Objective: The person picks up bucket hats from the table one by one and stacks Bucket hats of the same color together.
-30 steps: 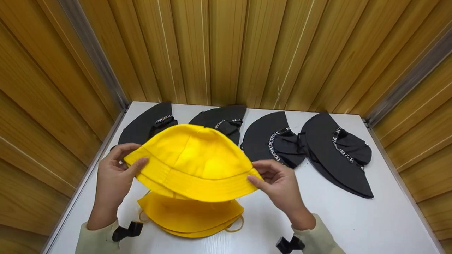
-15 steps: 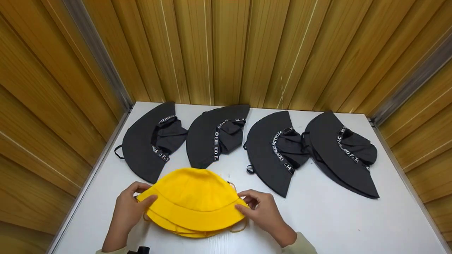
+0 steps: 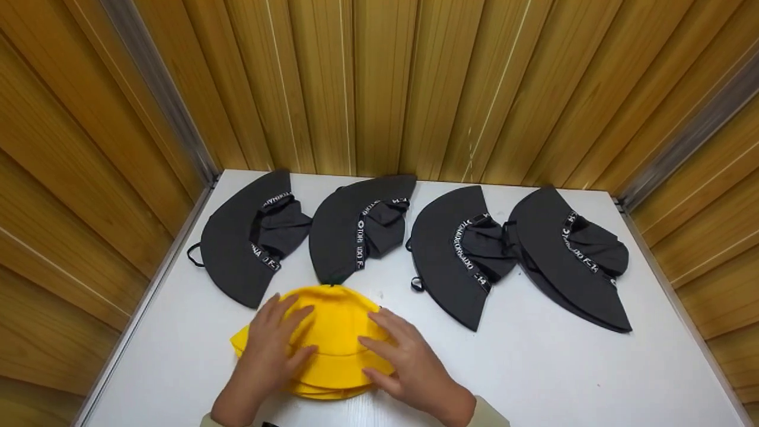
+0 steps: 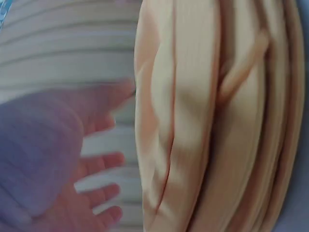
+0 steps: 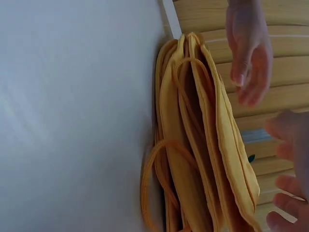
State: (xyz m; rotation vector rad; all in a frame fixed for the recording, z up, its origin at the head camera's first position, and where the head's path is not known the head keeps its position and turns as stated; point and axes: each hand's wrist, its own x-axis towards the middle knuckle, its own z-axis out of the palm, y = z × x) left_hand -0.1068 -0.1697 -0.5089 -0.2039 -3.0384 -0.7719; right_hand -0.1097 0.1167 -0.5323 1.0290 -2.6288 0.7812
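Two bare hands are hovering over a stack of soft yellow fabric bucket hats [image 3: 335, 370]; the left hand [image 3: 270, 347] and right hand [image 3: 409, 359] are both spreading fingers wide, holding nothing; in the right wrist view both are hanging apart from the fabric; pinching at the brim ends half a second ago, they are now letting go; the top yellow hat [image 3: 335, 338] is lying on the others, so its placing is looking done, alignment perhaps still needing checking; the stack is sitting flat at the front of the white tabletop [image 3: 533, 373], crown edge just beside or meeting the second black hat from the left [image 3: 335, 237]; thin yellow cord loops [image 5: 144, 191] are hanging out along the stack's side; black wide-brimmed fabric hats [image 3: 237, 249] are lying folded in a row behind; their black bands [image 3: 459, 246] are carrying white capitals, partly creased, seeming to read TORNADO and F-14; no legible lettering is showing on the yellow hats.
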